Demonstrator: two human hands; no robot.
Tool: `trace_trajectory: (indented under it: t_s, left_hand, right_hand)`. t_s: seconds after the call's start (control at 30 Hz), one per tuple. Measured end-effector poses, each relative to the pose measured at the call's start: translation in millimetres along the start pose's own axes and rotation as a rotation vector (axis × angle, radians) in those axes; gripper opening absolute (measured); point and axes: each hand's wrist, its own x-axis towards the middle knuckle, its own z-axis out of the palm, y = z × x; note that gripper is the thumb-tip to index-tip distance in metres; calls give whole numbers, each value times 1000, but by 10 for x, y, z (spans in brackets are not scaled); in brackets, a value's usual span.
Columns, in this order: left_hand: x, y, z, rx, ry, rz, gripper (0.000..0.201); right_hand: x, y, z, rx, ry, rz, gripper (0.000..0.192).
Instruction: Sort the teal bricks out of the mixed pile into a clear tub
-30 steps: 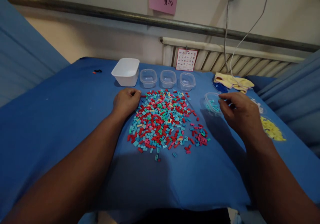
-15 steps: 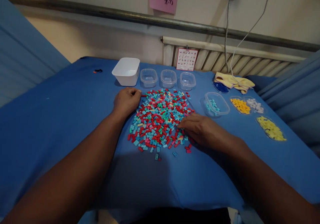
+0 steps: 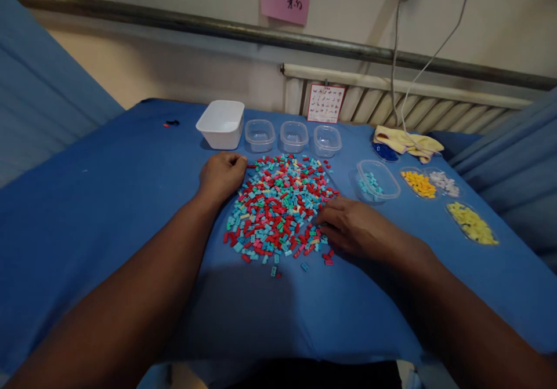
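Toy building bricks (image 3: 278, 203), mostly red and turquoise with some green, pink and cream, are spread in a loose heap on the blue tablecloth (image 3: 117, 209), between the two hands; a low spread, probably so single pieces can be seen and reached. Right hand (image 3: 348, 224) is lowered at the heap's right edge, fingers bent and gathered narrowly among the pieces, as suits such small items; whether one is pinched cannot be told, fingertips being partly hidden. Left hand (image 3: 223, 174) is rested at the upper left edge, loosely curled, thumb near forefinger; nothing is clearly seen in it, so its hold cannot be told either. A clear plastic tub (image 3: 391, 186) with some turquoise bricks (image 3: 369, 185) is placed just right of the heap, presumably for a short reach. Orange bricks (image 3: 418, 184), pale grey bricks (image 3: 444, 184) and yellow bricks (image 3: 472, 223) are set apart by colour farther right, likely against mixing. Three clear tubs (image 3: 293, 142) and a white bin (image 3: 223, 140) are lined up behind the heap, apparently out of the way.
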Motion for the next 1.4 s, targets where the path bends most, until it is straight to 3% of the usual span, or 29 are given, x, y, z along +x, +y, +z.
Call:
trace_trajectory:
  t_s: [0.2,0.3,0.5,0.6,0.67,0.77,0.87,0.93,1.0,1.23,1.4]
  left_hand:
    - [-16,5,-12,-14,1,4,39]
    - [-16,-6,-3,-43,6,2,38]
    - [-20,-1,5,-38,5,-6,39]
    - [-19,8,-1,-38,1,-6,39]
    - [-15,9,-5,-28,-2,-8,39]
    - [-13,5,-7,-26,-3,0,40]
    - [-18,4,-4,-39,0,3,41]
    - [-24,5,0,-39,4,-6,41]
    - [-26,3,5,-32,3,-5,41]
    - [-3,-35,32,-27,12,5,40]
    - [5,-34,32,-21,15,7,39]
  right_hand:
    - [-67,14,-17,-19,101,61,16]
    - [-138,77,-93,-57,302,125,16]
    - [-373,463,-260,-262,692,457,21]
    - [-463,650,-269,-299,727,542,26]
    - [-475,656,-262,-302,733,524,26]
    - [-418,454,-248,-152,642,318,16]
    - [-314,149,-210,109,294,-7,12]
    - [-248,-6,-169,177,112,-92,14]
    - [-197,-94,-126,176,23,-97,16]
    - [-126,-151,-45,87,-27,-75,16]
    - [-129,-154,-63,48,50,-59,14]
